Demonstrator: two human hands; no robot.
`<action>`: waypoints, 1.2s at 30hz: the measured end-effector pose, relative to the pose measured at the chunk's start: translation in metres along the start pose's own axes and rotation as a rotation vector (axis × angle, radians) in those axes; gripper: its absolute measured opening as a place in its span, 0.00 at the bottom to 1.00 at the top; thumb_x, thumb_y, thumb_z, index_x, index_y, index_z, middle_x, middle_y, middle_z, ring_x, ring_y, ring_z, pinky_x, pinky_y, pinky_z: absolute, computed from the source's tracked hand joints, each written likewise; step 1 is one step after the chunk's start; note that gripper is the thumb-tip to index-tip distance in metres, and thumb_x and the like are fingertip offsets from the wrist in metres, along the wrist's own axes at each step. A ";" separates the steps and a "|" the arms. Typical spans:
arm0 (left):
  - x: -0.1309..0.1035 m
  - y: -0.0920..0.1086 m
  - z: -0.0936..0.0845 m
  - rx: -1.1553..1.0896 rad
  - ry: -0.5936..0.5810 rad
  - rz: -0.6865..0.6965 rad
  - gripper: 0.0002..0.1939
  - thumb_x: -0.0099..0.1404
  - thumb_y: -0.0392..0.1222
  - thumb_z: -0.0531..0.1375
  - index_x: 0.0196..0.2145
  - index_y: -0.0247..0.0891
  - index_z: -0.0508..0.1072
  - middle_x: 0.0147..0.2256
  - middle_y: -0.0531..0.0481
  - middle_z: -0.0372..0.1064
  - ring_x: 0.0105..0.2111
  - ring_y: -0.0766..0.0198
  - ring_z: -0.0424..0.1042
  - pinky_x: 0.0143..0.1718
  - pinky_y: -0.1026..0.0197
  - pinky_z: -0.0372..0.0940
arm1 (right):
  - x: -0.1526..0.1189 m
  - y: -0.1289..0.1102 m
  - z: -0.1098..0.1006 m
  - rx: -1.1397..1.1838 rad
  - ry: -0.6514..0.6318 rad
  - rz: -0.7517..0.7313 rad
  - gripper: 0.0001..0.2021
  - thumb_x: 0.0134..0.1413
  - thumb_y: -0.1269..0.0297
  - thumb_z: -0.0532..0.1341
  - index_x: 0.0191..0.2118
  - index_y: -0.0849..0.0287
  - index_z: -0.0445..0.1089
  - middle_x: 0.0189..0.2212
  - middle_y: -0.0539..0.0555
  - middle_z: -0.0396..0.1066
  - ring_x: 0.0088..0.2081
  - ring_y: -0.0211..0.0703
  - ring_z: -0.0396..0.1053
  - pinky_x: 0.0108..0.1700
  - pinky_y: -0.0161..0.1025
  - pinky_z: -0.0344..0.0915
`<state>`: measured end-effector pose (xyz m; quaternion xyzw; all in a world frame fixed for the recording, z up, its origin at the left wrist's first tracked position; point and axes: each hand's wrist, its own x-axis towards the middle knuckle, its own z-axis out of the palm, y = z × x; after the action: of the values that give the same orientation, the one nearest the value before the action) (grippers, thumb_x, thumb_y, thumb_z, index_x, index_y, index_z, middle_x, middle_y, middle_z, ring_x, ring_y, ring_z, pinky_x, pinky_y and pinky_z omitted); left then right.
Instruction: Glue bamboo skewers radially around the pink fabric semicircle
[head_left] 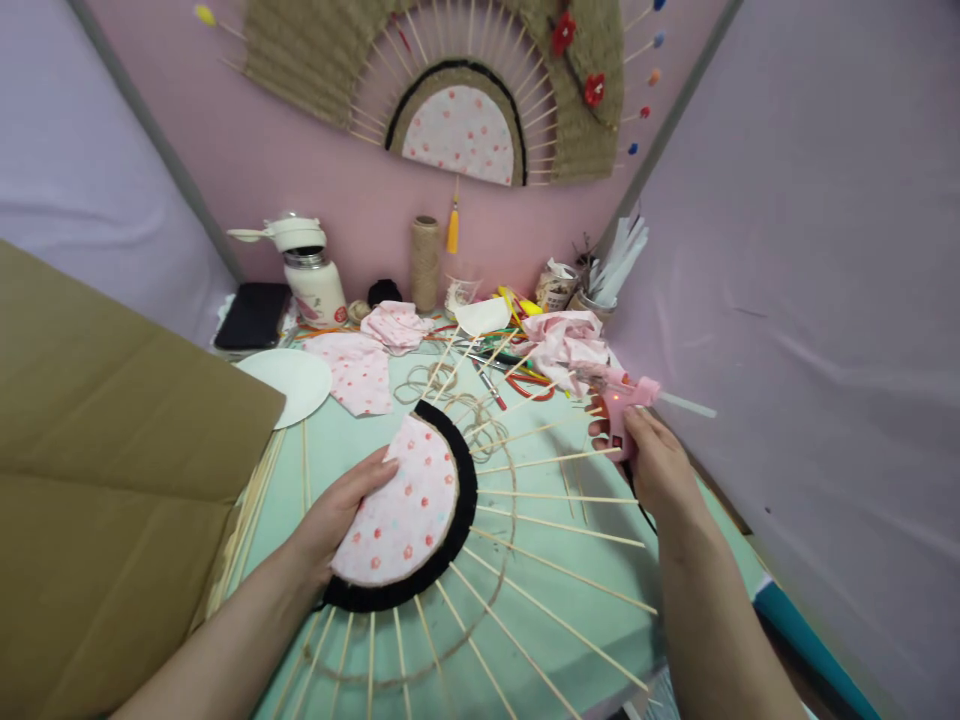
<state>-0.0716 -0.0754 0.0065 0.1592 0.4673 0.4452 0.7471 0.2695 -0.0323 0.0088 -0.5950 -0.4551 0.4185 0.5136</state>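
A half-round fan frame is tilted above the table, its pink flowered cloth edged by a black band. Thin wooden sticks spread from the band, and a ring of twine crosses them. My left hand grips the straight side of the half-round, thumb on the cloth; its other fingers are hidden behind. In my right hand is a pink hot glue gun with a lit orange light and a clear glue stick out of its back. Its nozzle points left, near the upper stick ends.
Large cardboard stands at left beside a white paper disc and cut cloth. Behind are a bottle, a twine spool, scissors, pens and crumpled cloth. A finished fan hangs on the back wall.
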 end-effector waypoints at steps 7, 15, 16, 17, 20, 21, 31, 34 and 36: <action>0.005 -0.004 -0.006 0.038 -0.102 0.019 0.17 0.59 0.34 0.63 0.48 0.33 0.72 0.37 0.41 0.78 0.29 0.59 0.78 0.30 0.62 0.73 | -0.001 -0.009 0.037 0.131 0.038 -0.048 0.19 0.53 0.43 0.60 0.36 0.57 0.72 0.30 0.52 0.74 0.24 0.37 0.68 0.24 0.34 0.63; 0.007 -0.010 -0.007 0.147 -0.091 -0.006 0.14 0.56 0.43 0.67 0.38 0.35 0.71 0.28 0.49 0.74 0.22 0.65 0.73 0.22 0.66 0.69 | -0.005 -0.060 0.000 0.054 0.222 -0.239 0.24 0.45 0.40 0.65 0.35 0.60 0.73 0.31 0.55 0.73 0.25 0.38 0.67 0.23 0.35 0.64; 0.007 -0.011 -0.007 0.162 -0.092 -0.009 0.15 0.57 0.44 0.67 0.39 0.35 0.71 0.28 0.50 0.74 0.22 0.66 0.73 0.22 0.66 0.69 | -0.006 -0.066 -0.001 -0.036 0.112 -0.199 0.25 0.46 0.40 0.65 0.35 0.60 0.73 0.30 0.55 0.73 0.24 0.38 0.67 0.23 0.35 0.63; 0.007 -0.012 -0.007 0.174 -0.092 -0.011 0.15 0.57 0.44 0.67 0.39 0.35 0.71 0.28 0.50 0.74 0.22 0.66 0.73 0.22 0.66 0.69 | -0.007 -0.071 -0.001 -0.129 -0.006 -0.156 0.25 0.48 0.39 0.64 0.34 0.61 0.73 0.28 0.54 0.72 0.24 0.38 0.66 0.23 0.35 0.63; 0.008 -0.013 -0.007 0.199 -0.084 -0.009 0.15 0.57 0.45 0.67 0.39 0.36 0.70 0.29 0.50 0.74 0.22 0.66 0.72 0.22 0.66 0.68 | -0.005 -0.078 0.011 -0.358 -0.321 -0.094 0.27 0.52 0.37 0.58 0.33 0.61 0.73 0.24 0.52 0.69 0.23 0.37 0.65 0.24 0.34 0.61; 0.008 -0.014 -0.007 0.203 -0.077 -0.009 0.15 0.57 0.45 0.67 0.39 0.36 0.70 0.28 0.51 0.74 0.22 0.67 0.72 0.21 0.66 0.67 | -0.003 -0.078 0.017 -0.411 -0.394 -0.093 0.27 0.54 0.37 0.57 0.33 0.61 0.73 0.24 0.52 0.68 0.23 0.36 0.64 0.24 0.34 0.61; 0.008 -0.012 -0.005 0.217 -0.059 -0.011 0.16 0.56 0.44 0.66 0.41 0.36 0.71 0.28 0.51 0.74 0.21 0.68 0.71 0.21 0.68 0.66 | 0.000 -0.072 0.053 -0.600 -0.589 -0.149 0.26 0.61 0.40 0.49 0.32 0.59 0.69 0.19 0.48 0.62 0.21 0.36 0.60 0.24 0.34 0.58; 0.008 -0.012 -0.005 0.217 -0.060 -0.011 0.15 0.56 0.44 0.66 0.40 0.36 0.71 0.27 0.51 0.74 0.20 0.68 0.71 0.21 0.68 0.65 | -0.001 -0.070 0.052 -0.605 -0.580 -0.168 0.26 0.61 0.41 0.49 0.31 0.59 0.68 0.19 0.49 0.63 0.22 0.37 0.61 0.25 0.35 0.59; 0.008 -0.013 -0.005 0.216 -0.065 -0.012 0.16 0.56 0.44 0.66 0.40 0.35 0.71 0.28 0.51 0.74 0.20 0.68 0.71 0.21 0.67 0.65 | -0.001 -0.069 0.052 -0.592 -0.571 -0.175 0.26 0.60 0.40 0.49 0.31 0.59 0.68 0.20 0.49 0.63 0.22 0.37 0.62 0.26 0.35 0.60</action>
<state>-0.0678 -0.0767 -0.0087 0.2504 0.4891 0.3824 0.7429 0.2116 -0.0170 0.0712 -0.5361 -0.7287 0.3725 0.2071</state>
